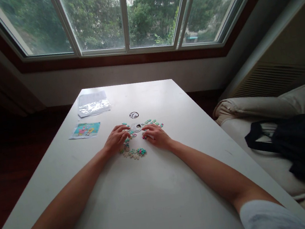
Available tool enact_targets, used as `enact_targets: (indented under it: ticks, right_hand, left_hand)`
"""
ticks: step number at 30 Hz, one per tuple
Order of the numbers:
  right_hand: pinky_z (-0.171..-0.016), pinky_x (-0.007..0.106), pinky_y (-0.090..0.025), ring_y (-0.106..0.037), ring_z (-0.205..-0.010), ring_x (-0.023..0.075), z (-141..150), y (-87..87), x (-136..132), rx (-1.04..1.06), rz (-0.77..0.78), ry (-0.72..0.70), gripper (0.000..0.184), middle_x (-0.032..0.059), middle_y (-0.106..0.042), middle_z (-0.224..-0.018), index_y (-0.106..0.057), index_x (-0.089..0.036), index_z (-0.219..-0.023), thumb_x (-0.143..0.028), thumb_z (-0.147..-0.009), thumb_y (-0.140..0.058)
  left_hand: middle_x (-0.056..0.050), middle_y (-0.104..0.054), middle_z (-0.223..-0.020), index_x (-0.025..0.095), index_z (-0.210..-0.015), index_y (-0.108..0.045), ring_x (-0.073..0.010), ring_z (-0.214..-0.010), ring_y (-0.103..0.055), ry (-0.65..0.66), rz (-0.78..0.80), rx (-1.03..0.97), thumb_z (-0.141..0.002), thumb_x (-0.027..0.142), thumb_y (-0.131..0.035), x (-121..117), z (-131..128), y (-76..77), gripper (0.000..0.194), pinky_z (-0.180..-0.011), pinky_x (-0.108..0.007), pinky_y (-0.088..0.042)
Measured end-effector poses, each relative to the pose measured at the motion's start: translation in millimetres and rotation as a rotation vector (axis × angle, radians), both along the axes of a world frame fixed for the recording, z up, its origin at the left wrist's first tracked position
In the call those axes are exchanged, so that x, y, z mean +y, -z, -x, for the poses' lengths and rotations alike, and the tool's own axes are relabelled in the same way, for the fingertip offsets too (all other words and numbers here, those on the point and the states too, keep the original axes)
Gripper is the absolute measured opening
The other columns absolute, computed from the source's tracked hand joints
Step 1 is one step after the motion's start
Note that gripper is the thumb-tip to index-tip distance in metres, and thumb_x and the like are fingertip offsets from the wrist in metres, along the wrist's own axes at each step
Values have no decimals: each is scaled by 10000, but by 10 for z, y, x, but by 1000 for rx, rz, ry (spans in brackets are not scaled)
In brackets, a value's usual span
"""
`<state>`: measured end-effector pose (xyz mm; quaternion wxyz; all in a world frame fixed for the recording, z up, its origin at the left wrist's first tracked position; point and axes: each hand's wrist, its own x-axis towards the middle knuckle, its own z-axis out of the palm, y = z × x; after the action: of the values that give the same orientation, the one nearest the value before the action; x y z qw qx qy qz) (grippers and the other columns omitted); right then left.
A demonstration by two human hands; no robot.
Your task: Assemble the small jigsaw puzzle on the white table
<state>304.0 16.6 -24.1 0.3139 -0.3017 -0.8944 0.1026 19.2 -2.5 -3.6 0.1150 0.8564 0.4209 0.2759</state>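
Small colourful jigsaw puzzle pieces (133, 153) lie in a loose ring on the white table. My left hand (116, 138) rests at the left of the ring, fingers curved and apart beside the pieces. My right hand (157, 136) is over the ring's right side, fingers spread, its fingertips close to some pieces. Between the fingertips of both hands lies a flat round clear-looking object (136, 127) with a dark spot in it. I see nothing held in either hand, though pieces under the fingers are partly hidden.
Beyond the ring lies a small round disc (134, 115) with a dark-and-white pattern. At the left are a colourful picture sheet (86, 130) and a shiny plastic sleeve (93, 103). A sofa (238, 132) with dark clothing (302, 141) stands right of the table.
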Motion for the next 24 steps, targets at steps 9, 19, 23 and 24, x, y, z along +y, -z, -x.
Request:
enact_targets:
  ticks: [9,19,23,24]
  right_hand:
    - [-1075,520,-473,-566,-1230,269,8,49,7,-29,-38,34,231,71,-665,-1285,-708,-279,-1128,-216,-916,-641]
    - [-1082,515,-469,-562,-1237,265,0,23,-8,-37,-40,22,209,68,-662,-1294,-700,-278,-1122,-230,-933,-626]
    - [-1081,519,-469,-565,-1233,268,2,23,-11,-39,-31,19,209,71,-661,-1299,-701,-276,-1119,-225,-929,-632]
    - [-1081,518,-469,-565,-1234,268,3,24,-12,-40,-29,20,207,70,-661,-1301,-701,-276,-1118,-225,-930,-631]
  left_hand:
    - [-6,-741,-1194,274,-845,-784,-218,-1266,-531,-72,-12,-60,-1055,462,-351,51,55,46,517,-1129,-430,-429]
    - [-15,-762,-1144,265,-830,-787,-234,-1239,-546,-122,-19,-36,-1036,438,-404,52,84,24,468,-1117,-452,-443]
    - [-11,-768,-1127,252,-707,-762,-240,-1235,-541,-155,-12,-48,-1026,422,-422,63,108,30,496,-1113,-457,-443]
    - [-7,-769,-1126,251,-667,-747,-242,-1242,-536,-154,-6,-50,-1021,413,-432,72,121,39,502,-1113,-460,-441]
